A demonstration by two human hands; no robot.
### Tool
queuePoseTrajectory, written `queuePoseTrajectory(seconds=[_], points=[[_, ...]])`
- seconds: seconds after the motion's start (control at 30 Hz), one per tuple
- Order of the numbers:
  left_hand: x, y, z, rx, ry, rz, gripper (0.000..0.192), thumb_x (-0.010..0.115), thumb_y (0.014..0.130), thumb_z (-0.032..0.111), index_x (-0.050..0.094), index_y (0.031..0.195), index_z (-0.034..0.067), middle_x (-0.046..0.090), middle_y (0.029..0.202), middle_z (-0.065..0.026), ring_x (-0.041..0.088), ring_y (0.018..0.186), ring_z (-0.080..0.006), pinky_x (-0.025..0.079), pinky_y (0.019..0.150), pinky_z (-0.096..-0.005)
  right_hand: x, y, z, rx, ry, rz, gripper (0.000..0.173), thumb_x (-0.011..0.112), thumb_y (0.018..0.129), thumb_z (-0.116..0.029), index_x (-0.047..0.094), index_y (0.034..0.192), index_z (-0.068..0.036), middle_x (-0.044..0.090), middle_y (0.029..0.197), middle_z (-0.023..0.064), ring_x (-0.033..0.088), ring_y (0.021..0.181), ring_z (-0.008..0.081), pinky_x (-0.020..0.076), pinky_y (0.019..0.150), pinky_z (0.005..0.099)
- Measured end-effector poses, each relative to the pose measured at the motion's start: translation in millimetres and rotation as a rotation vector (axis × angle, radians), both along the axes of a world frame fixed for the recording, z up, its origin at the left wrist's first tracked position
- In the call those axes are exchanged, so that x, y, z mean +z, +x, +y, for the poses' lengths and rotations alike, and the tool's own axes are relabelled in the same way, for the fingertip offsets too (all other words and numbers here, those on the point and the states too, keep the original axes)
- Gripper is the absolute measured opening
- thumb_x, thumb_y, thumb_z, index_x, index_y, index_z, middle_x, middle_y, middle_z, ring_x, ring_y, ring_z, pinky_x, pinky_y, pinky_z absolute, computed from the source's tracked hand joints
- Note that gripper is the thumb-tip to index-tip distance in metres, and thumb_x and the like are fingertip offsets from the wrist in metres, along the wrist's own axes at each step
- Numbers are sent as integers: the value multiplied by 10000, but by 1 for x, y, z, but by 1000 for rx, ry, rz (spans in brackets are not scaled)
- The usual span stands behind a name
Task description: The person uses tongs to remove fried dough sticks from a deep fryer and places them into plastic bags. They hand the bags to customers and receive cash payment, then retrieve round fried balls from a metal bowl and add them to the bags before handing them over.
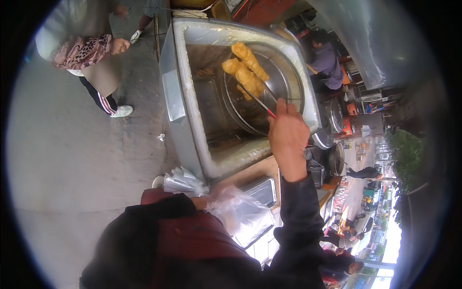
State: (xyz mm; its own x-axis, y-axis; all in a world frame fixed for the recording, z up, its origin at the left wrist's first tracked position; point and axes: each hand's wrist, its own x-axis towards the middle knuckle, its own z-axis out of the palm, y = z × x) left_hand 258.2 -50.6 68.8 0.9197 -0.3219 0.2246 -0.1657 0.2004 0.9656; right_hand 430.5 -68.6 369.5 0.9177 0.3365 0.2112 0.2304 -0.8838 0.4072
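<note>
My right hand [288,135] is closed on metal tongs [257,99] with red on the handle. The jaws of the tongs are at the lower of two golden fried dough sticks [246,77]. A second fried dough stick [249,60] lies against it, higher in the view. Both are over a round metal pan [285,65] inside a white-rimmed rectangular basin [193,108]. Near the basin's bottom left corner, my left hand [199,203] holds a clear plastic bag [234,211]; its fingers are partly hidden by the plastic.
A bundle of plastic bags [186,180] hangs at the basin's corner. A dark-framed tray [262,191] lies beside the clear bag. One person [86,54] stands across the basin at upper left; another person in purple [326,65] is beyond its right side. Large pots [336,159] stand to the right.
</note>
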Motion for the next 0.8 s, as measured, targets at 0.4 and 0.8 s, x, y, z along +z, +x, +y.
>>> queuePoseTrajectory(seconds=[0.4,0.8], points=[[-3,-2,0,-122,165,-86,235,707,887,219,608,1002,39,618,901,-139,624,840,-307,491,725,-387,-10,33,27,29,-20,-34,237,689,820,-118,571,1014,-47,620,1015,129,661,936,323,557,746,418],[9,-9,-2,-259,237,-2,265,673,905,306,600,998,70,630,916,-148,629,861,-317,479,736,-416,-2,73,30,57,-31,22,143,609,848,-105,650,976,-56,693,966,173,695,888,349,567,745,437]])
